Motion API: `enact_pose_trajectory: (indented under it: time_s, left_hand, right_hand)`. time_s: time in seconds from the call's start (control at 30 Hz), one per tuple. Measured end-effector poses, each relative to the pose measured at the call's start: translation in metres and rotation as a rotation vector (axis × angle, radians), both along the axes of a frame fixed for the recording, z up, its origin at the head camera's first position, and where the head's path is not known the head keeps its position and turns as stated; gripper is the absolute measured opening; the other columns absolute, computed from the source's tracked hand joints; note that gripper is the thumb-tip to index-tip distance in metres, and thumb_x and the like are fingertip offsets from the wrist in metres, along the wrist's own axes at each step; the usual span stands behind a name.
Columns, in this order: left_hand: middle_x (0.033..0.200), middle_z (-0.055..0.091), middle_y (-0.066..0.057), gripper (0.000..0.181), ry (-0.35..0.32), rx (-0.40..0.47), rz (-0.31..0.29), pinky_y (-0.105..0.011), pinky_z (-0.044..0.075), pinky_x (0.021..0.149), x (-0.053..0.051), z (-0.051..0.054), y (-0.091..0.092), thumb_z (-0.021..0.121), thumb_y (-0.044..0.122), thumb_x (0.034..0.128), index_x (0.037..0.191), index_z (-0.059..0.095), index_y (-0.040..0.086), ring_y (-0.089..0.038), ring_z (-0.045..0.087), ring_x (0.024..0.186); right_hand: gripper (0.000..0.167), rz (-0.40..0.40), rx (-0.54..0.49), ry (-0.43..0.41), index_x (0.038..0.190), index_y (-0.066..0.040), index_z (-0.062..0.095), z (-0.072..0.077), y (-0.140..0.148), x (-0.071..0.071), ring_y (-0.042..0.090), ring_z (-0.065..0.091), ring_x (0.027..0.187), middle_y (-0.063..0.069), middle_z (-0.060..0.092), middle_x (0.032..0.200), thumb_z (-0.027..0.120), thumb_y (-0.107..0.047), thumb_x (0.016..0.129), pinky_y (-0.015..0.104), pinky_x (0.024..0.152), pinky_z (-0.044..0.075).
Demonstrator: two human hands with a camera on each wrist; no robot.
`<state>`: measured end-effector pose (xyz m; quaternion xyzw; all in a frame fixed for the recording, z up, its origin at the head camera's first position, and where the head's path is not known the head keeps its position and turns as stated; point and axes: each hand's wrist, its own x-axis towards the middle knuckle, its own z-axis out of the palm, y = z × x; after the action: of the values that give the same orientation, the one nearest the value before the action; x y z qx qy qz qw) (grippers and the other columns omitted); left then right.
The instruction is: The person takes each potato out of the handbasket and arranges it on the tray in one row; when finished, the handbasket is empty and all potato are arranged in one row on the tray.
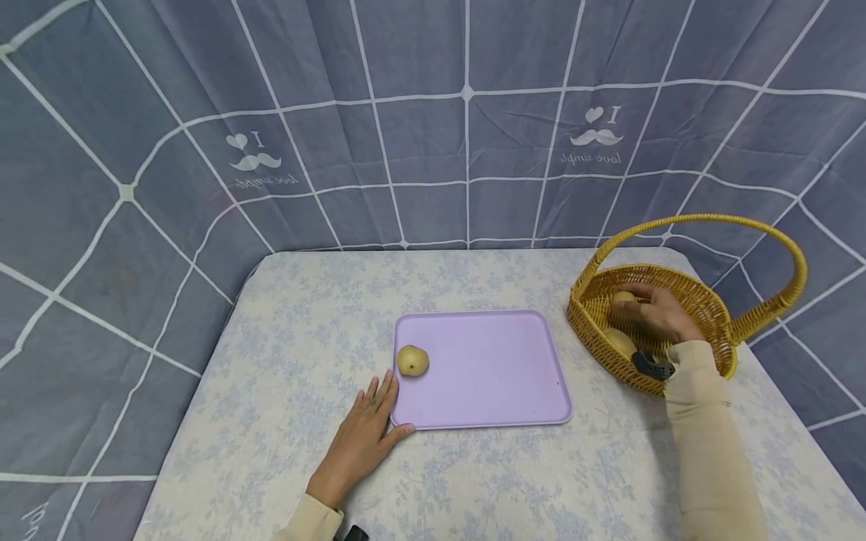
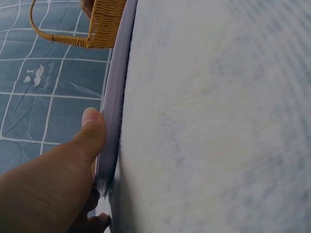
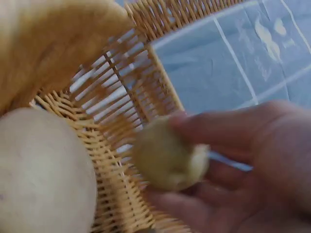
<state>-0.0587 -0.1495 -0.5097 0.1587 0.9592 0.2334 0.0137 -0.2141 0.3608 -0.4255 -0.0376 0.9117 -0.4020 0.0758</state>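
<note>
Pear-like fruit [image 1: 413, 361] sits on the lilac tray [image 1: 494, 368] at its left end, close to the left rim; looks firm, probably light to moderate, stiff enough for a plain grasp, skin smooth so it may roll or slip, may bruise if dropped. Best hold: thumb and fingers on opposite sides, around the widest part. Further right, inside the wicker basket [image 1: 598, 357], pale fruit [image 1: 620, 342] lies toward the near side; likely the same firm, roundish handling, wants a wider grasp from above. Beside it, held fruit [image 1: 622, 298] is in the basket too, rounded and yellow-green in the right wrist view; probably easy on weight, so a gentle squeeze around the sides should do, no hard press needed. Hands, left to right: left hand [image 1: 365, 436] lies palm down at the tray's near left corner, fingers extended along the left side, thumb out against the near edge, nothing grasped. Right hand [image 1: 659, 312] reaches down into the basket under the arched handle [image 1: 704, 218], arm stretched forward in a cream sleeve [image 1: 710, 451], thumb and fingers pinching the held fruit from opposite sides; wrist view blurred, exact finger placement unclear.
</note>
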Motion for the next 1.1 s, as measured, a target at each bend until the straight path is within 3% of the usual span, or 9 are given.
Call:
enact_pose_trajectory:
  time_s: [0.13, 0.33, 0.43, 0.6, 0.77, 0.93, 1.1]
  left_hand:
    - [0.157, 0.019, -0.01, 0.085, 0.001, 0.001, 0.001, -0.049, 0.014, 0.119, 0.0, 0.0, 0.0, 0.054, 0.055, 0.0916, 0.152, 0.021, 0.005, -0.031, 0.015, 0.146]
    - [0.157, 0.019, -0.01, 0.084, -0.007, 0.004, 0.001, -0.049, 0.014, 0.119, -0.001, -0.001, 0.0, 0.054, 0.054, 0.0917, 0.152, 0.021, 0.005, -0.032, 0.015, 0.146]
    - [0.158, 0.018, -0.01, 0.085, -0.009, -0.001, 0.004, -0.049, 0.014, 0.119, -0.001, 0.0, 0.0, 0.054, 0.054, 0.0914, 0.152, 0.021, 0.005, -0.031, 0.015, 0.146]
    - [0.157, 0.018, -0.01, 0.085, -0.004, -0.005, 0.0, -0.049, 0.014, 0.119, 0.0, 0.001, 0.0, 0.054, 0.055, 0.0913, 0.152, 0.021, 0.004, -0.032, 0.015, 0.146]
    - [0.157, 0.019, -0.01, 0.085, 0.0, -0.001, 0.0, -0.049, 0.014, 0.119, 0.0, 0.001, 0.0, 0.055, 0.054, 0.0912, 0.152, 0.021, 0.005, -0.032, 0.016, 0.146]
    - [0.157, 0.019, -0.01, 0.085, -0.011, 0.005, 0.0, -0.049, 0.014, 0.119, 0.0, 0.002, 0.001, 0.055, 0.054, 0.0911, 0.152, 0.02, 0.005, -0.031, 0.015, 0.146]
    - [0.158, 0.018, -0.009, 0.085, -0.01, -0.006, 0.003, -0.049, 0.013, 0.119, 0.001, 0.002, 0.001, 0.054, 0.055, 0.0913, 0.152, 0.02, 0.005, -0.031, 0.015, 0.146]
  right_hand:
    - [0.054, -0.017, -0.042, 0.08, 0.14, 0.004, 0.044, 0.019, -0.012, 0.008, -0.008, 0.053, 0.087, 0.024, 0.058, 0.122, 0.058, -0.026, 0.097, 0.011, 0.072, 0.045]
    - [0.049, -0.034, -0.183, 0.157, 0.138, -0.009, 0.051, 0.042, -0.049, 0.032, -0.006, 0.059, 0.096, -0.007, 0.063, 0.117, 0.062, -0.029, 0.095, 0.011, 0.078, 0.048]
    - [0.046, -0.01, -0.276, 0.224, 0.136, -0.005, 0.053, 0.043, -0.072, 0.042, -0.002, 0.061, 0.099, -0.005, 0.062, 0.119, 0.063, -0.022, 0.095, 0.012, 0.078, 0.05]
    - [0.044, 0.062, -0.441, 0.271, 0.134, 0.0, 0.054, 0.029, -0.115, 0.048, 0.001, 0.061, 0.104, 0.014, 0.061, 0.128, 0.063, -0.013, 0.094, 0.014, 0.082, 0.051]
    - [0.044, 0.131, -0.544, 0.202, 0.131, 0.003, 0.055, 0.002, -0.168, 0.042, 0.01, 0.063, 0.108, 0.023, 0.057, 0.13, 0.067, -0.01, 0.091, 0.017, 0.084, 0.052]
    - [0.044, 0.204, -0.525, 0.16, 0.129, 0.003, 0.058, -0.026, -0.215, 0.037, 0.03, 0.062, 0.113, 0.021, 0.059, 0.129, 0.069, -0.009, 0.089, 0.02, 0.083, 0.054]
    - [0.044, 0.248, -0.471, 0.089, 0.129, 0.001, 0.058, -0.045, -0.249, 0.037, 0.032, 0.062, 0.113, 0.019, 0.061, 0.126, 0.07, -0.011, 0.088, 0.029, 0.087, 0.055]
